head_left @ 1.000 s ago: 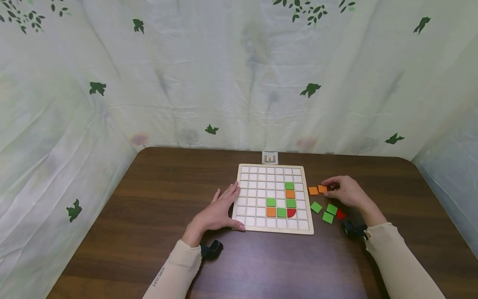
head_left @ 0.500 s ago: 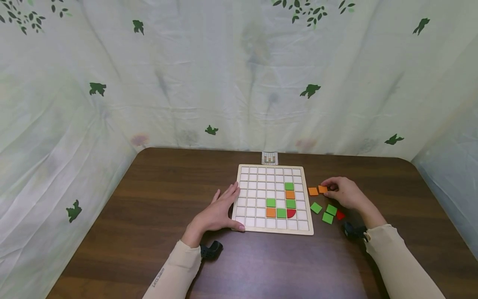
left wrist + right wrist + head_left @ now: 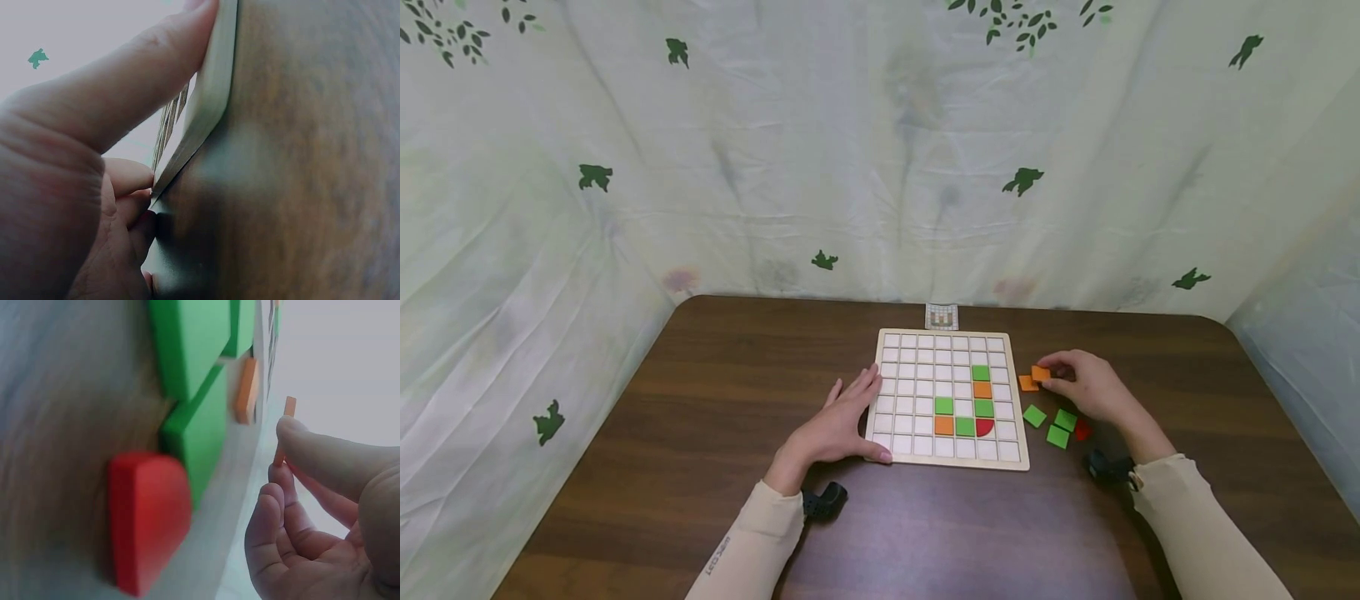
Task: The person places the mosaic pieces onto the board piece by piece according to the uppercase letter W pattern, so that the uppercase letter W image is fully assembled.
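Observation:
My right hand point(image 3: 1086, 385) pinches an orange square tile point(image 3: 1041, 373) between thumb and fingertips, lifted off the table in the right wrist view. Just below it to the left lies another orange tile point(image 3: 1027, 383), partly covered in the head view. My left hand point(image 3: 842, 421) rests at the left side of a white gridded board point(image 3: 917, 400), fingers spread along the edge and thumb on the near left corner. On the board sit several green squares point(image 3: 966, 427), two orange squares point(image 3: 982, 389) and a red rounded piece point(image 3: 984, 427).
Right of the board lie loose green tiles point(image 3: 1057, 437) and a red piece point(image 3: 1082, 429), close under the right wrist. A small card with a printed grid point(image 3: 942, 317) lies behind the board. A pale curtain point(image 3: 865, 167) hangs beyond the brown table point(image 3: 737, 367).
My right hand has lifted the orange tile off the table and moved it slightly left, over the other orange tile. The left hand and the board have stayed put.

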A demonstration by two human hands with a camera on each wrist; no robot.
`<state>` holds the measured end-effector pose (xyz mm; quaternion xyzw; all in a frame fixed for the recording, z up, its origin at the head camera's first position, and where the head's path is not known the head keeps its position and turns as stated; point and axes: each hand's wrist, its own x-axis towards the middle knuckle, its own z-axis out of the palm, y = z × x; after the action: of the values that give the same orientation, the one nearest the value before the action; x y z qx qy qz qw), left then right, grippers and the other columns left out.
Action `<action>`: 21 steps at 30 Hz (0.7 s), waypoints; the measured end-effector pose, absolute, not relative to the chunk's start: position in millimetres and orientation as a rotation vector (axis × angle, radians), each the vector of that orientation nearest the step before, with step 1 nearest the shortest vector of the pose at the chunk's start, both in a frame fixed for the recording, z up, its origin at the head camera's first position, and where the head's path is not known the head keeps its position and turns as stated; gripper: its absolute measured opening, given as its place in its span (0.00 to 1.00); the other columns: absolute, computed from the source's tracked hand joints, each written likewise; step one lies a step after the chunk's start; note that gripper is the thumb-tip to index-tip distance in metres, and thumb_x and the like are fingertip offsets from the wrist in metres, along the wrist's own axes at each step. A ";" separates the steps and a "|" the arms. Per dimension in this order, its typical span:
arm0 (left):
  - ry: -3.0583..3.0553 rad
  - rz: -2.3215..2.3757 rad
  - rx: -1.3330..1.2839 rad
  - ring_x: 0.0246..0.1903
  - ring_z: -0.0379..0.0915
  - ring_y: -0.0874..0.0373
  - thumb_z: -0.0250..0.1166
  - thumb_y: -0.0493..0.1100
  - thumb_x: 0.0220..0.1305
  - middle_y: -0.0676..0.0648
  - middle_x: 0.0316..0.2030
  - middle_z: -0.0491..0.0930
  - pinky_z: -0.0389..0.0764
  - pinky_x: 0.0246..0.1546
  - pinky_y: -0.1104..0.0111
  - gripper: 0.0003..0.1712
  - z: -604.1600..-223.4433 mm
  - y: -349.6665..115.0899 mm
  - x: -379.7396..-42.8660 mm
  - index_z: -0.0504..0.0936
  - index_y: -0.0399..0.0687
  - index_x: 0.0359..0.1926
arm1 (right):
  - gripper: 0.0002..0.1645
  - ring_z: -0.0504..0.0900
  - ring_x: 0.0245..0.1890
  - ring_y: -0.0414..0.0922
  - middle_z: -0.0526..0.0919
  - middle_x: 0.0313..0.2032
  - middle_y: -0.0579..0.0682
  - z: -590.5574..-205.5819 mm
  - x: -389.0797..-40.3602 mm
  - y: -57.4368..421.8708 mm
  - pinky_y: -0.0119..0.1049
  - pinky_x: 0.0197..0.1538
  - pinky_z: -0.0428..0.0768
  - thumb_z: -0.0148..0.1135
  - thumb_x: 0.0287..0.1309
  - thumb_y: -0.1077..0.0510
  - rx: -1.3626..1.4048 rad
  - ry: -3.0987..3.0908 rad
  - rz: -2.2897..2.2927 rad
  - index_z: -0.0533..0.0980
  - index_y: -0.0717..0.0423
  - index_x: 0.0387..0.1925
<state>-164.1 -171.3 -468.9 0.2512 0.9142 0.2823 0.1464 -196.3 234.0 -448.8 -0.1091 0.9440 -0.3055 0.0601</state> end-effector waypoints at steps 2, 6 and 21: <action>2.630 0.813 0.724 0.78 0.31 0.52 0.79 0.63 0.48 0.44 0.80 0.36 0.31 0.74 0.47 0.72 -468.7 -171.3 -164.3 0.45 0.39 0.79 | 0.19 0.78 0.44 0.53 0.81 0.49 0.61 -446.5 -195.1 231.5 0.52 0.48 0.80 0.67 0.65 0.60 -0.350 2.863 -0.933 0.80 0.63 0.55; 2.628 0.813 0.720 0.78 0.30 0.53 0.79 0.63 0.48 0.45 0.80 0.36 0.31 0.74 0.47 0.72 -467.9 -171.1 -164.4 0.45 0.39 0.79 | 0.18 0.78 0.41 0.51 0.81 0.47 0.59 -442.9 -193.8 226.3 0.47 0.44 0.79 0.67 0.64 0.60 -0.383 2.872 -0.954 0.81 0.62 0.54; 2.632 0.804 0.721 0.78 0.31 0.52 0.79 0.62 0.48 0.44 0.80 0.37 0.31 0.74 0.47 0.71 -467.0 -171.1 -164.5 0.46 0.38 0.79 | 0.18 0.80 0.40 0.50 0.81 0.45 0.58 -442.6 -188.9 200.5 0.47 0.44 0.80 0.69 0.61 0.62 -0.479 2.890 -1.001 0.82 0.63 0.53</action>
<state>-164.5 -171.1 -467.0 0.2505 0.9150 0.2795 0.1479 -188.9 200.5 -442.6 -0.1548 0.9333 -0.3232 0.0232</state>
